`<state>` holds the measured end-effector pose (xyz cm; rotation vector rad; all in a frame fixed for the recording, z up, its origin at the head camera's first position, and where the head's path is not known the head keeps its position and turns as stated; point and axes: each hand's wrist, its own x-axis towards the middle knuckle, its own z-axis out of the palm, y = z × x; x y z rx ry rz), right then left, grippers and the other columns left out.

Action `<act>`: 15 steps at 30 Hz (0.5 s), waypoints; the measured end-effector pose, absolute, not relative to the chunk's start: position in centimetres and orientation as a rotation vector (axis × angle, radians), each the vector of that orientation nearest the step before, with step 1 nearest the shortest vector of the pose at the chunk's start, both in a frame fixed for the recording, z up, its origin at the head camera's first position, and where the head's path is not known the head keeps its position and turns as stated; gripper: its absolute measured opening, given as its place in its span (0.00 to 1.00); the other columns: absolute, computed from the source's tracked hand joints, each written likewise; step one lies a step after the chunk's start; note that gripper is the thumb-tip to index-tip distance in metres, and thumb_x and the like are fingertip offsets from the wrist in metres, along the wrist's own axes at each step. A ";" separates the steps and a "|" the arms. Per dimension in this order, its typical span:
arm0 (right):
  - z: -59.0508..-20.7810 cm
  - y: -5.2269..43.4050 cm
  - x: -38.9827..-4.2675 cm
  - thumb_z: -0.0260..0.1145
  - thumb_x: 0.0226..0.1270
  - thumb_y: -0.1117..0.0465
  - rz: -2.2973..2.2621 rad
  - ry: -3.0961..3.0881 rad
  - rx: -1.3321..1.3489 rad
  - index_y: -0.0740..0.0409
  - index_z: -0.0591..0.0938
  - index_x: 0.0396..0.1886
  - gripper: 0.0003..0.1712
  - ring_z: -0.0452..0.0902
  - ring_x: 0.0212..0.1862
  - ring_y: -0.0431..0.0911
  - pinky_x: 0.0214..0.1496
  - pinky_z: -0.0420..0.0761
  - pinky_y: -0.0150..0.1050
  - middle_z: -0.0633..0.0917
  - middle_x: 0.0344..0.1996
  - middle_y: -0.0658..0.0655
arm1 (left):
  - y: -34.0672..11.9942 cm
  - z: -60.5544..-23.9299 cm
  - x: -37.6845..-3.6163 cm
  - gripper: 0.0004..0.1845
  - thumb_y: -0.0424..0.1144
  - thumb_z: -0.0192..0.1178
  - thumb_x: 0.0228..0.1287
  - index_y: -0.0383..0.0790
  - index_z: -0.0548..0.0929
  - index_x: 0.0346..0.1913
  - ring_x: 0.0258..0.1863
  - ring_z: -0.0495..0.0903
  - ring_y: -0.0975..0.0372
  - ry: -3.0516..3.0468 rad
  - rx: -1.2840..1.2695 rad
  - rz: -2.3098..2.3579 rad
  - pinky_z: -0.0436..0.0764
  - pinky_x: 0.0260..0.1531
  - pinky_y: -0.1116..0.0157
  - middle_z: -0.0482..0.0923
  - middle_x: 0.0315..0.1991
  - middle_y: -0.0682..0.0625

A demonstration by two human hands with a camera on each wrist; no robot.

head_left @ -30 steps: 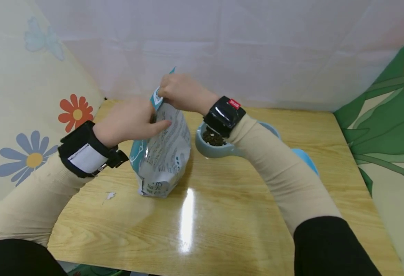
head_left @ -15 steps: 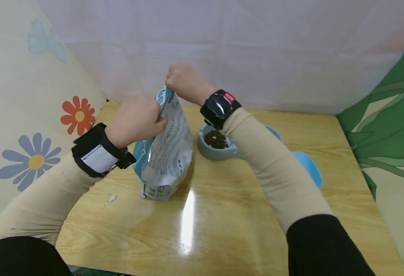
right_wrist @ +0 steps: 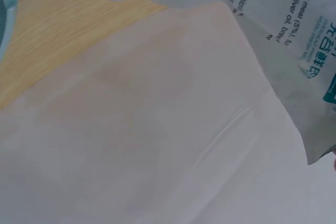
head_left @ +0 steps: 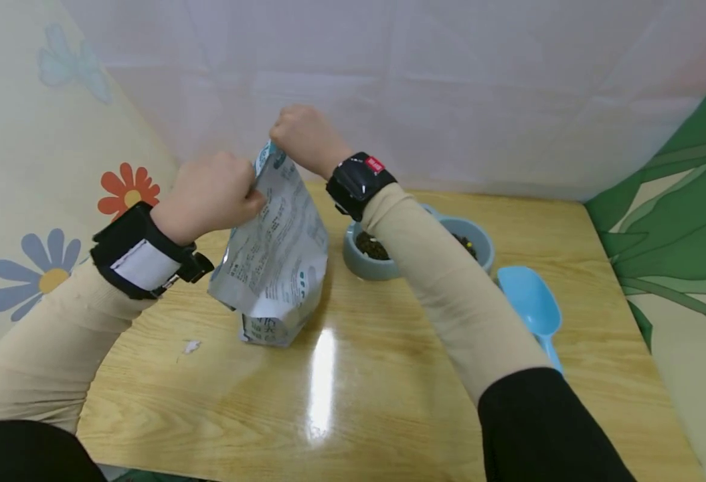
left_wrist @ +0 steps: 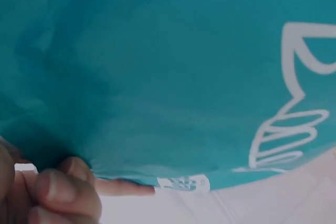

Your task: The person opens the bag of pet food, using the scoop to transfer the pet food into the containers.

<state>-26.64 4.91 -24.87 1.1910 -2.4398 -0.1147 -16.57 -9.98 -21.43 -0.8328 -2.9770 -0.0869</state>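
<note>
A silver-grey and teal pet food bag [head_left: 280,258] stands on the table, its printed back towards me in the head view. My left hand [head_left: 211,197] grips the bag's upper left edge, thumb on the near side. My right hand [head_left: 310,137] pinches the top right corner, fingers curled. Teal film of the bag [left_wrist: 173,77] fills most of the left wrist view, with curled left fingers [left_wrist: 65,192] at its lower edge. In the right wrist view, grey printed film of the bag [right_wrist: 289,45] hangs at the right. The bag's inside is hidden.
A blue-grey double bowl [head_left: 377,270] with brown kibble [head_left: 371,246] in it sits right of the bag, partly behind my right forearm. Further right lies a light-blue scoop [head_left: 530,301]. A small white scrap [head_left: 192,346] lies at the left. A white cloth [head_left: 479,100] hangs behind the table.
Both hands have drawn apart along the bag's top, which is now stretched between them. The bag's upper part has tilted left. My right forearm has shifted left, showing more of the scoop.
</note>
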 end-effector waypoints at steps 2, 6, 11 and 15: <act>-24.9 5.0 -26.8 0.49 0.66 0.73 -0.105 -2.442 1.164 0.64 0.82 0.26 0.16 0.74 0.32 0.49 0.40 0.72 0.38 0.81 0.26 0.57 | -10.0 -21.4 -16.8 0.18 0.33 0.50 0.55 0.41 0.62 0.10 0.08 0.61 0.63 -2.980 -0.830 -0.098 0.55 0.08 0.69 0.56 0.08 0.53; -25.1 5.5 -26.8 0.49 0.67 0.73 -0.065 -2.429 1.151 0.64 0.82 0.27 0.16 0.76 0.35 0.49 0.44 0.73 0.37 0.82 0.28 0.58 | -9.9 -21.6 -17.1 0.20 0.34 0.49 0.56 0.41 0.62 0.08 0.06 0.58 0.64 -2.991 -0.852 -0.204 0.54 0.08 0.70 0.54 0.07 0.54; -25.6 6.5 -26.6 0.50 0.67 0.72 0.041 -2.383 1.178 0.66 0.82 0.34 0.13 0.76 0.43 0.49 0.50 0.72 0.36 0.83 0.36 0.58 | -9.8 -22.0 -17.1 0.20 0.34 0.47 0.56 0.42 0.60 0.08 0.05 0.54 0.66 -2.986 -0.867 -0.331 0.53 0.09 0.69 0.51 0.08 0.55; -26.1 7.7 -26.2 0.50 0.67 0.71 0.151 -2.325 1.110 0.66 0.82 0.37 0.13 0.76 0.46 0.49 0.53 0.71 0.36 0.83 0.39 0.58 | -10.0 -22.3 -17.2 0.23 0.39 0.47 0.62 0.42 0.60 0.09 0.05 0.55 0.65 -2.975 -0.855 -0.354 0.54 0.09 0.69 0.52 0.08 0.55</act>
